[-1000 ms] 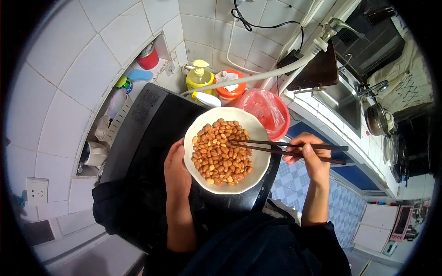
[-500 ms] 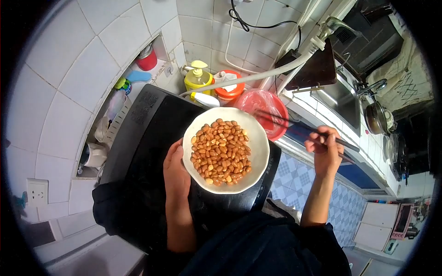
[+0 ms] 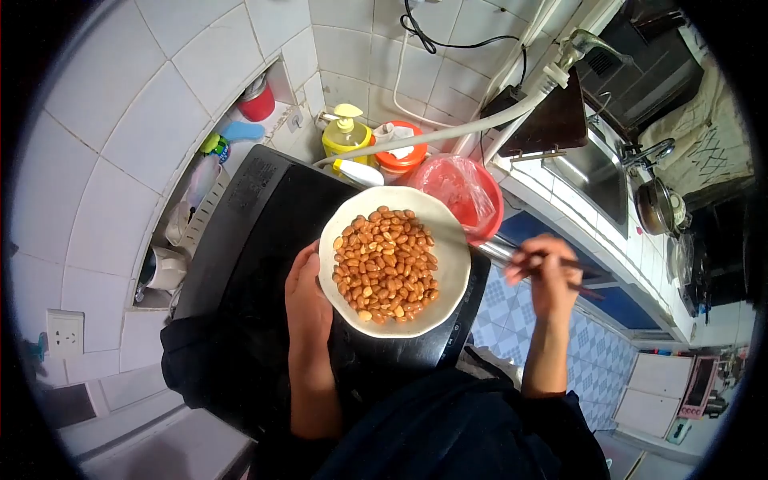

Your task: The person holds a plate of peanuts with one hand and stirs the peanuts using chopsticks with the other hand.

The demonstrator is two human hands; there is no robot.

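Observation:
My left hand [image 3: 309, 294] grips the left rim of a white scalloped plate [image 3: 450, 256], holding it above a black appliance. A heap of reddish-brown peanuts [image 3: 386, 268] lies on the plate, a few of them pale and skinless. To the right of the plate, my right hand [image 3: 547, 274] is closed around dark chopsticks [image 3: 582, 268]. Motion blurs that hand and the chopsticks; their back ends stick out to the right, while the tips cannot be made out clearly. The chopsticks are apart from the peanuts.
Beneath the plate stands the black appliance [image 3: 276, 204]. Past it are a red bin [image 3: 494, 196] with a plastic liner, a yellow pump bottle [image 3: 346, 138] and an orange-rimmed bucket [image 3: 400, 156]. A pale hose [image 3: 464, 130] crosses behind. The sink [image 3: 592, 180] lies far right.
My right hand has shifted down and slightly left, and the chopsticks have swung from pointing over the red bin. The left hand and the plate have hardly moved.

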